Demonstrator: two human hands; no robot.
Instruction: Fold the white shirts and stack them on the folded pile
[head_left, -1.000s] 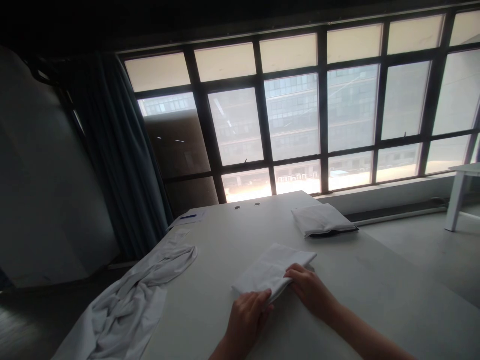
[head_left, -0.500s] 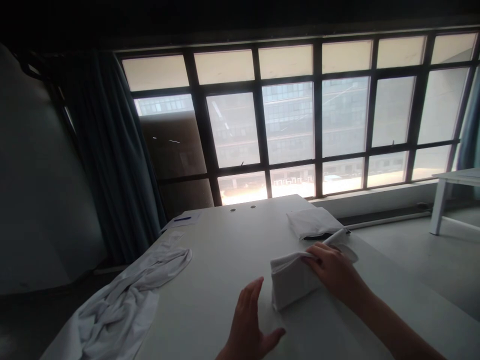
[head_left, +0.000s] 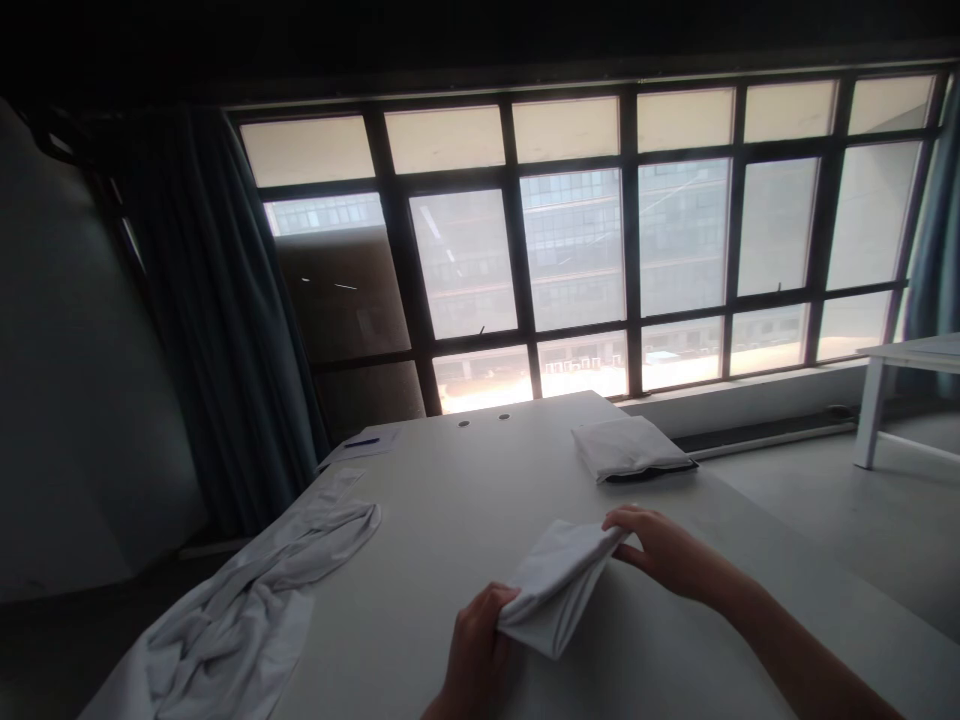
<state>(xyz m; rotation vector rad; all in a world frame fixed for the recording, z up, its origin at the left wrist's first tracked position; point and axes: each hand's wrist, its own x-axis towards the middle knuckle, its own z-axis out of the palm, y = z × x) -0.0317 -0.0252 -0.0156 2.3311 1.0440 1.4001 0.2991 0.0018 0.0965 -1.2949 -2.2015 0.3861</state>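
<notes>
- Left hand: fingers closed on the near left corner of a folded white cloth; the thumb's position is hard to make out.
- Right hand: fingers over the far right corner of the same cloth, thumb below, in a narrow pinch.
- Folded cloth: between the two hands, tilted, its layered edges turned toward the person; whether its lowest corner touches the surface beneath cannot be told.
- White table: under and around both hands, reaching away from them toward the window.
- Folded bundle: flat on the table just beyond the right hand, white above, with a dark edge showing beneath.
- Crumpled cloth: pale grey-white, in loose folds along the table's edge, to the left of the left hand and well apart from it.
- Paper and blue pen: at the table's far left, well beyond the left hand, the pen lying on the paper.
- Two round holes: in the tabletop, far ahead of the hands.
- Dark curtain: beyond the crumpled cloth, left of both hands.
- Second table: white-legged, far off to the right of the right hand.
</notes>
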